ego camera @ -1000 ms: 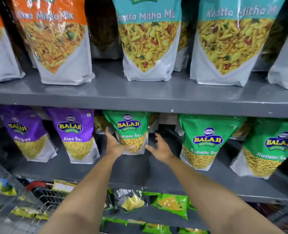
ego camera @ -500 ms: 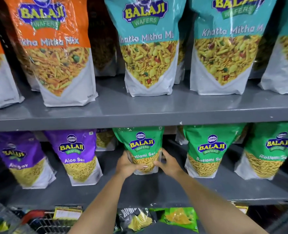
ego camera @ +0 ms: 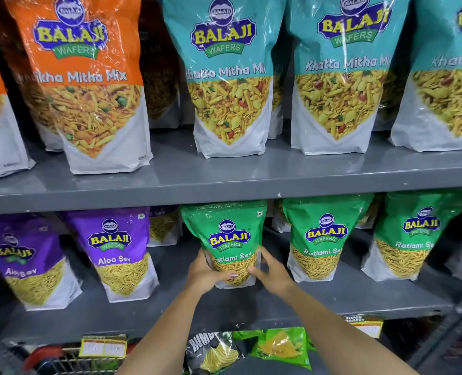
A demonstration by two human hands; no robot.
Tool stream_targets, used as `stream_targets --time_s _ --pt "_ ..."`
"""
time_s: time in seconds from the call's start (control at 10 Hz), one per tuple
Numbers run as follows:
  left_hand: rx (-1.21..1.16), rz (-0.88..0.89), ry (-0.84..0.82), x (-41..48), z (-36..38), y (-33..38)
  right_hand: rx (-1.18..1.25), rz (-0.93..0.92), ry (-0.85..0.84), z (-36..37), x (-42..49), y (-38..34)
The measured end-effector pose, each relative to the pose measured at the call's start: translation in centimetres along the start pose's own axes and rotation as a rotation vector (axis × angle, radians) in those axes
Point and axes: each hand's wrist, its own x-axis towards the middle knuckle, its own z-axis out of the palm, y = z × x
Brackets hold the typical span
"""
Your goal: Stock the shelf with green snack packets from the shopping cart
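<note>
A green Ratlami Sev packet [ego camera: 228, 234] stands upright on the grey middle shelf [ego camera: 305, 296]. My left hand [ego camera: 206, 274] grips its lower left side and my right hand [ego camera: 271, 274] grips its lower right side. Two more green packets [ego camera: 323, 239] [ego camera: 414, 234] stand to its right on the same shelf. The shopping cart [ego camera: 70, 361] shows only as a wire rim with a red handle at the bottom left.
Purple Aloo Sev packets [ego camera: 118, 250] stand left of the held packet. Orange [ego camera: 86, 82] and teal [ego camera: 228, 77] mix packets fill the upper shelf [ego camera: 224, 185]. Small snack packets [ego camera: 281, 347] lie on the shelf below. Price tags [ego camera: 102, 346] hang on the shelf edge.
My hands have closed in from apart onto the green packet's lower sides. The view has tilted upward, so the shelves sit lower in the frame.
</note>
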Motion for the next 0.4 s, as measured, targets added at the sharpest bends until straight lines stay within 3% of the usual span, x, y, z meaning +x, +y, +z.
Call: stream_targets --time_s 0.3,0.4 --pt "-0.054 0.040 0.028 -1.0 -0.1 -0.2 0.095 0.000 0.082 0.0 -1.9 -0.1" --pt "-0.024 0.094 0.239 -3.8 1.0 -0.5 0.065 -0.026 0.177 -0.7 -3.7 0.3"
